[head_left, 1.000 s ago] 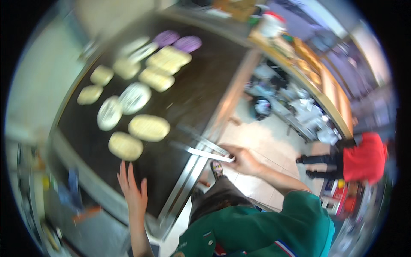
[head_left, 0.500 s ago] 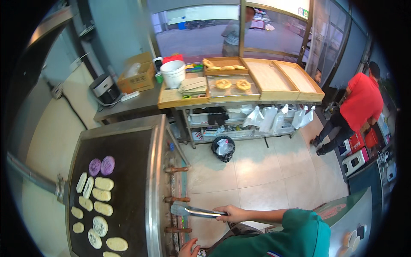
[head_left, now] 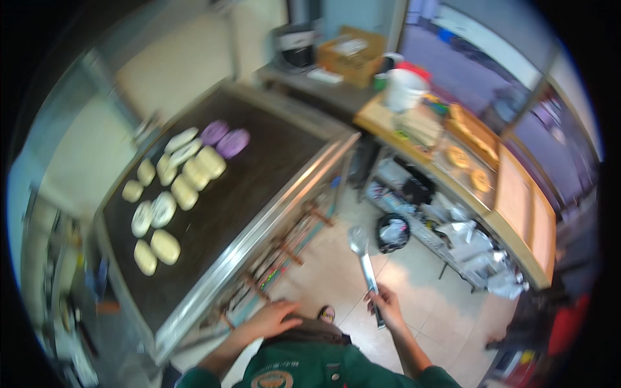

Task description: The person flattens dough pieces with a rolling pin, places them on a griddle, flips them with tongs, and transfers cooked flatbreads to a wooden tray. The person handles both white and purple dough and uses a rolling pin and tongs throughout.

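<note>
Metal tongs (head_left: 366,266), tips over the griddle (head_left: 259,165) a second ago, now hang above the floor (head_left: 422,302); right hand (head_left: 386,304) grips them; left hand (head_left: 275,319), empty, is also off the griddle. Pale flatbreads (head_left: 165,247) lie there untouched; handling seems paused.

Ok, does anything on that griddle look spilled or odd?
Nothing plainly looks spilled or damaged, though the picture is blurred. Only two purple rounds on the dark griddle stand out, by colour, beside the pale dough pieces.

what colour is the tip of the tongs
Silver; the tongs show in the head view.
</note>
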`<state>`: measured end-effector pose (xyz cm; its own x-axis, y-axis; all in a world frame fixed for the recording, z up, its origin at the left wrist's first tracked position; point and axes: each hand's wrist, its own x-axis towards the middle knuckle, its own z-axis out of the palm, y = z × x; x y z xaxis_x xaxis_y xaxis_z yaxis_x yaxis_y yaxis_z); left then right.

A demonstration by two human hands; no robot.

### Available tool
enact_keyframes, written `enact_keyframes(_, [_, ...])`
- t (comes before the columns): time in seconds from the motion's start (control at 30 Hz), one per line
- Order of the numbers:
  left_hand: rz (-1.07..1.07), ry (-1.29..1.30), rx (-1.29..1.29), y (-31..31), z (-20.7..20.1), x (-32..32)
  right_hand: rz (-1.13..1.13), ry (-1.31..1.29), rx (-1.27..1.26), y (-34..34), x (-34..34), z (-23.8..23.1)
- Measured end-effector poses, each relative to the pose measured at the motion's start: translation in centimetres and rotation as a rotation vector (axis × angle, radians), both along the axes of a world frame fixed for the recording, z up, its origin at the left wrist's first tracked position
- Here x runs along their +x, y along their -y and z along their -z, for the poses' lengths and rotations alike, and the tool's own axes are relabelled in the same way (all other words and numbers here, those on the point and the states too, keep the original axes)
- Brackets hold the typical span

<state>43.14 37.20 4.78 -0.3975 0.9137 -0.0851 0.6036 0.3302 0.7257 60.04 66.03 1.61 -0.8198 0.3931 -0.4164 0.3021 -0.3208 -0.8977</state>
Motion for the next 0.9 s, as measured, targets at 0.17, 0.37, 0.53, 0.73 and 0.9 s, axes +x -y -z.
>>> enact_keyframes(0.17, [-0.281,-0.014,0.081,5.0,-1.1,-2.2,-0.340,-0.017,0.004,1.1,-9.8,-2.3])
enact_keyframes(0.37, [-0.589,-0.221,0.085,11.8,-3.6,-9.2,-0.563,-0.158,0.010,5.5,-24.2,-6.8])
enact_keyframes(0.53, [-0.853,-0.543,0.137,14.9,-4.1,-28.2,-0.599,-0.156,-0.033,9.4,-31.9,-7.6])
enact_keyframes(0.73, [-1.196,-0.685,-0.084,17.2,2.9,-50.5,-0.567,-0.067,-0.076,12.3,-35.0,-5.6])
enact_keyframes(0.9, [-1.061,-0.585,-0.484,20.6,4.5,-55.3,-0.498,0.020,-0.026,12.7,-35.1,-4.8])
